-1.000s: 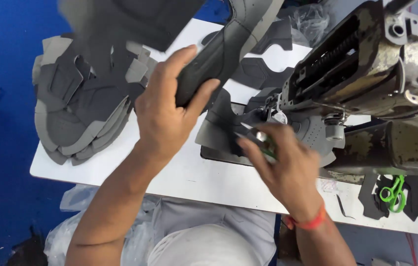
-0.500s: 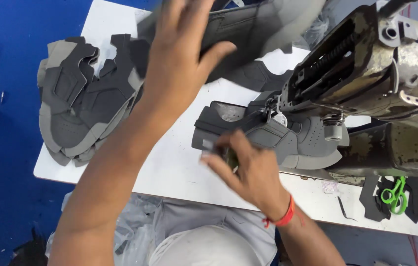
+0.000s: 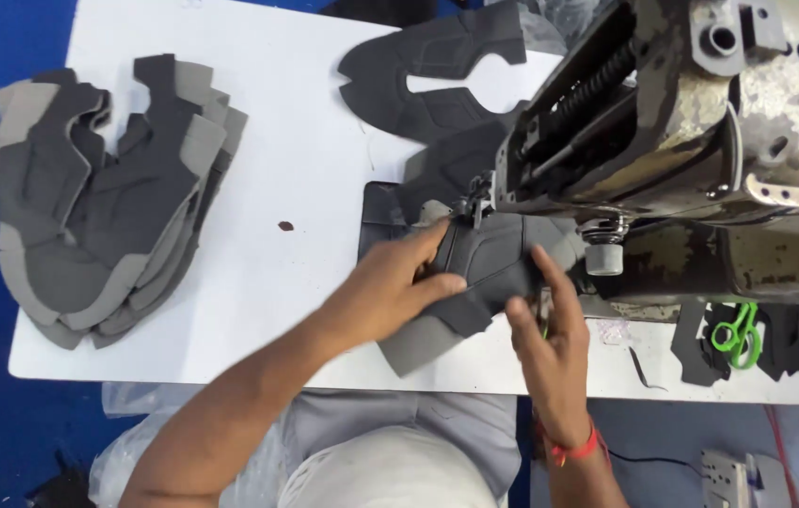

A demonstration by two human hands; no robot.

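Leftmost, a stack of grey shoe-upper pieces (image 3: 103,202) lay on the white table (image 3: 305,122). Nearer the middle, my left hand (image 3: 390,287) pressed flat on the grey shoe upper (image 3: 489,273), fingers (image 3: 427,240) together and stretched toward the needle. That upper sat under the presser foot of the sewing machine (image 3: 691,141). My right hand (image 3: 550,334) pinched the upper's near edge, fingers clamped on it. Far right, green scissors (image 3: 736,331) rested on dark scraps.

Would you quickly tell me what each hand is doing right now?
Left hand: fingers flat, pressing the dark grey fabric shoe-upper piece at the sewing machine.
Right hand: fingers on the same piece's edge.
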